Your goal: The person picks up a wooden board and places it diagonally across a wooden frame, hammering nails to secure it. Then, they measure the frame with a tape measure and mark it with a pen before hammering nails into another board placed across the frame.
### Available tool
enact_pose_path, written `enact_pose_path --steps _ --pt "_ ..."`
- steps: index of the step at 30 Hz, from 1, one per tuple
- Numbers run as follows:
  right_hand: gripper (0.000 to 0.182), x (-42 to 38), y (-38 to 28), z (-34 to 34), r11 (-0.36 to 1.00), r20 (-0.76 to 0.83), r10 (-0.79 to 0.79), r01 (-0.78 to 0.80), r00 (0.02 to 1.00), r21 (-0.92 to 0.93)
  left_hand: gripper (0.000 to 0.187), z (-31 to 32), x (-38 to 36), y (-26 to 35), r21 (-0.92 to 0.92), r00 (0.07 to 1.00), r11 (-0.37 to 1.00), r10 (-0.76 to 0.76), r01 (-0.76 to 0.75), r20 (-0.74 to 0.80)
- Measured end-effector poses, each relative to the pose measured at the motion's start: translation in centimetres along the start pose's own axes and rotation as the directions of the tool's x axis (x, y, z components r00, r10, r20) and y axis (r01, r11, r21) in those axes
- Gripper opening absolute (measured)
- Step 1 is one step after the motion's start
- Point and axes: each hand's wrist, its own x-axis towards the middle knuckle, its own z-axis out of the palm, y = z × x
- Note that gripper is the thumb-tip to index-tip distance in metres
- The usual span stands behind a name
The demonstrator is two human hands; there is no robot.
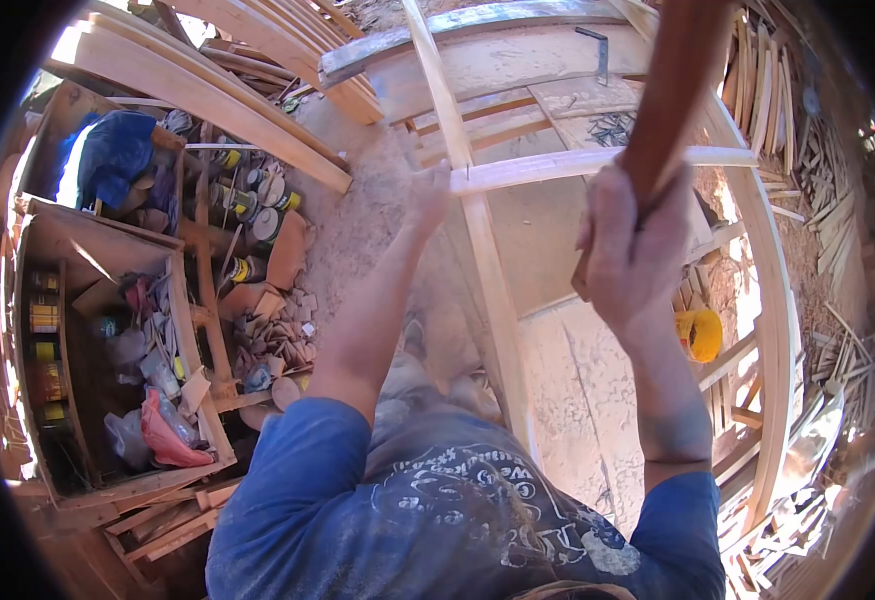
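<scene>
My right hand (633,235) is wrapped round a long reddish-brown wooden piece (680,90), which rises close to the camera and runs out of view at the top. Its lower end pokes out below my fist. On the other side, my left hand (432,195) is closed at the near end of a pale wooden crosspiece (558,166), fingers partly blurred. That crosspiece lies over a long pale rail (490,260) and reaches across to the curved right-hand rail (773,290). Both rails belong to a wooden frame resting on a dusty workbench (578,400).
A dark metal square (599,52) and a heap of nails (610,130) lie on the bench's far part. Shelves (123,240) with tins, bags and scraps stand left. Long planks (208,90) lean behind. At right are a yellow container (699,335) and offcuts (838,240).
</scene>
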Motion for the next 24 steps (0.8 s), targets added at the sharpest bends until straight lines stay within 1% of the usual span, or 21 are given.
enact_pose_path --steps 1,2,4,5,6,8,10,11,12,13,14,15,16,17,18,20,21,22,23,24 --pt "0.023 -0.9 2.7 1.2 0.998 0.032 0.008 -0.006 0.999 -0.065 0.044 -0.1 -0.1 0.5 -0.01 1.0 1.0 -0.023 0.023 0.012" --pt "0.026 -1.7 4.5 1.8 0.936 0.207 0.095 -0.017 0.974 -0.35 0.044 -0.2 -0.4 0.9 -0.019 0.999 0.999 -0.045 0.045 0.026" --pt "0.026 -2.7 9.2 2.8 0.919 0.363 0.231 -0.079 0.903 -0.387 0.044 -0.4 -0.6 1.7 -0.011 0.999 1.0 -0.025 0.026 0.023" --pt "0.026 -2.6 9.1 3.0 0.905 0.423 0.305 -0.121 0.853 -0.407 0.044 -0.6 -0.7 2.1 0.0 0.999 1.0 -0.014 0.014 0.036" --pt "0.028 -1.2 9.0 2.8 0.933 0.39 0.183 -0.034 0.903 -0.359 0.044 -0.4 0.8 2.3 -0.022 1.0 1.0 -0.003 0.003 0.02" --pt "0.032 -0.8 7.1 0.8 0.956 0.316 0.013 0.081 0.949 -0.282 0.044 0.0 -0.2 0.4 -0.043 0.998 0.998 -0.048 0.05 0.036" --pt "0.034 1.4 0.5 -1.3 0.953 0.241 0.26 -0.208 0.935 -0.219 0.045 -0.2 -0.4 1.6 -0.034 0.999 0.999 -0.02 0.021 0.027" --pt "0.033 1.9 -1.0 -1.9 0.976 0.138 0.163 -0.14 0.977 -0.165 0.045 -0.5 -0.8 1.8 -0.021 1.0 1.0 -0.015 0.015 0.024" --pt "0.032 2.2 -1.3 -1.7 0.998 0.041 0.056 -0.055 0.998 -0.015 0.046 -0.5 -0.9 1.4 -0.04 1.0 0.999 -0.015 0.016 0.021" --pt "0.031 2.5 -1.4 -1.5 0.991 -0.081 -0.041 0.051 0.996 0.123 0.047 -0.3 -0.5 1.1 -0.06 1.0 0.998 -0.009 0.01 0.022" --pt "0.028 1.9 -0.6 -0.9 0.972 -0.095 -0.026 0.048 0.995 0.229 0.047 0.0 -0.4 1.1 -0.081 1.0 0.997 -0.004 0.006 0.027" --pt "0.028 0.9 2.6 -0.1 0.992 -0.067 -0.055 0.062 0.996 0.107 0.048 0.0 -0.5 1.4 -0.071 0.999 0.997 -0.031 0.034 0.043" --pt "0.025 -0.5 4.9 0.7 0.99 0.051 0.035 -0.028 0.998 -0.137 0.048 -0.3 -0.6 1.8 -0.062 0.997 0.996 -0.056 0.059 0.055" --pt "0.026 -2.3 9.0 2.2 0.971 0.214 0.072 -0.019 0.974 -0.239 0.049 -0.5 -0.8 2.0 -0.051 0.994 0.995 -0.084 0.087 0.063" --pt "0.028 -3.6 11.9 2.7 0.943 0.367 0.125 0.005 0.922 -0.333 0.049 -0.7 -1.0 2.1 -0.071 0.993 0.993 -0.094 0.1 0.072" --pt "0.031 -4.8 11.0 1.0 0.927 0.404 0.289 -0.148 0.868 -0.346 0.05 -0.8 -0.9 2.5 -0.104 0.989 0.988 -0.104 0.115 0.106" --pt "0.033 -3.2 10.4 0.1 0.916 0.431 0.33 -0.175 0.84 -0.361 0.05 -0.3 1.0 2.9 -0.1 0.997 0.994 -0.045 0.052 0.069" --pt "0.035 -1.5 9.7 -0.7 0.938 0.353 0.211 -0.087 0.912 -0.336 0.05 -0.3 1.6 2.4 -0.075 0.999 0.997 -0.013 0.016 0.044" --pt "0.038 -1.2 7.9 -1.9 0.947 0.275 0.132 -0.038 0.952 -0.32 0.05 -0.5 -0.4 0.9 -0.035 0.999 0.999 -0.02 0.022 0.045" --pt "0.035 -0.3 3.8 -3.6 0.948 0.236 0.202 -0.129 0.951 -0.291 0.051 -0.9 -1.6 0.7 -0.006 0.996 0.998 -0.069 0.07 0.055"
